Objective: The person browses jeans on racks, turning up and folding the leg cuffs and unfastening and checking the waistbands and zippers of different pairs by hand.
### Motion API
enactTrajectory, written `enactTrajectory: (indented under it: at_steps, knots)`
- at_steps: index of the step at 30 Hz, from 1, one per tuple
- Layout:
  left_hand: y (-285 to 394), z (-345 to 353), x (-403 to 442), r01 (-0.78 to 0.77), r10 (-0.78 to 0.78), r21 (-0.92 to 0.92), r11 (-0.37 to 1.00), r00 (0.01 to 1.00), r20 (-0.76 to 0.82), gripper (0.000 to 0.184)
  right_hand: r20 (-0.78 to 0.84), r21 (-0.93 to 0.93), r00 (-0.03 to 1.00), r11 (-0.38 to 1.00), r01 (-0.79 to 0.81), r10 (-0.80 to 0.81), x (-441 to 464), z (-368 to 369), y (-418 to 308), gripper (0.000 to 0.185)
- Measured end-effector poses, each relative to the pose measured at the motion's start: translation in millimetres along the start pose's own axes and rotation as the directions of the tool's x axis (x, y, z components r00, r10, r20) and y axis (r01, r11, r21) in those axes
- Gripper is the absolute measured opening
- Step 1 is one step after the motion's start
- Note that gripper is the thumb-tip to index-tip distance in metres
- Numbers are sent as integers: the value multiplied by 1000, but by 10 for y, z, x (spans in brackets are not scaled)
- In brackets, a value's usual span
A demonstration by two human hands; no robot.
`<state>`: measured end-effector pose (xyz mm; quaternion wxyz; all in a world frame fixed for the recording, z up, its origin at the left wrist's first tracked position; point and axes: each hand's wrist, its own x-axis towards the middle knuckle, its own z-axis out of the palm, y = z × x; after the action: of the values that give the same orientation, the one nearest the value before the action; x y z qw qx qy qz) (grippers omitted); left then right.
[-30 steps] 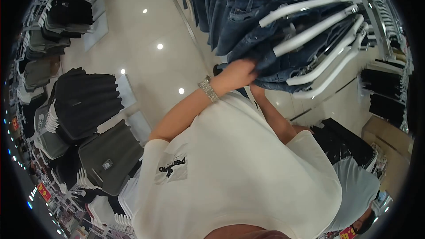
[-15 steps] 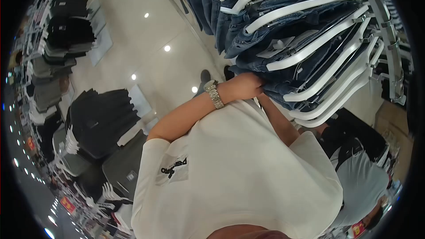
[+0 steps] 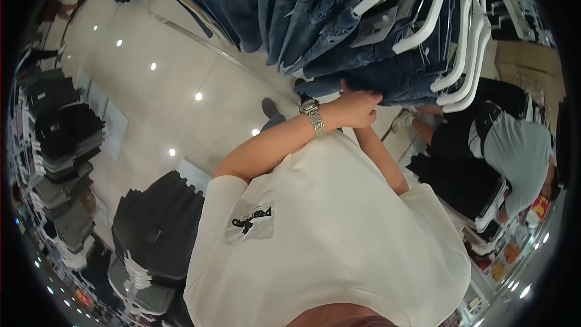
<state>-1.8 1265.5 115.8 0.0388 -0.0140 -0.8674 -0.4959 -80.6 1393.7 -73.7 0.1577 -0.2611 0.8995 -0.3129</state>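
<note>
My left hand (image 3: 357, 109), with a metal watch (image 3: 311, 112) at its wrist, is at the lower edge of the nearest dark blue jeans (image 3: 402, 82). Its fingers are bent against the denim and appear closed on it. My right forearm (image 3: 384, 157) reaches up beneath the left hand, which hides most of the right hand, so its fingers cannot be made out. These jeans hang in a row from white hangers (image 3: 466, 54). A pale tag (image 3: 375, 27) shows on a pair just behind.
A metal rack rail (image 3: 508, 0) runs at upper right. Dark folded-over garments (image 3: 160, 224) hang on the left. A person in a grey shirt (image 3: 517, 151) is at the right beside black garments (image 3: 457, 188). Shiny tiles (image 3: 200, 121) cover the floor.
The view has shifted, so the jeans and hangers appear higher and swung round. My left hand has moved slightly right, and more of its fingers show against the denim.
</note>
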Motion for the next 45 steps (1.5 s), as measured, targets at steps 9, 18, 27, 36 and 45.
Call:
enactTrajectory:
  at_steps: [9,18,27,36,45]
  knots:
    - [-164,-416,-277,124,-190,-272,954,954,-231,33,-115,-1,958,965,-263,261,-150,-256,87,46]
    - [-450,-453,-163,159,-84,82,984,813,-577,69,-226,-48,939,960,-277,260,-275,-580,128,42]
    - [-1361,-271,60,172,-272,-214,961,699,-661,38,-137,-36,926,932,-360,352,-314,-941,215,39]
    - [-955,-892,-429,297,-573,-492,818,487,-659,37,-136,-58,937,941,-333,323,-41,-1207,677,41]
    - [-932,-961,-705,210,-602,-575,791,436,-669,33,-97,-63,961,962,-266,259,106,-1328,682,44]
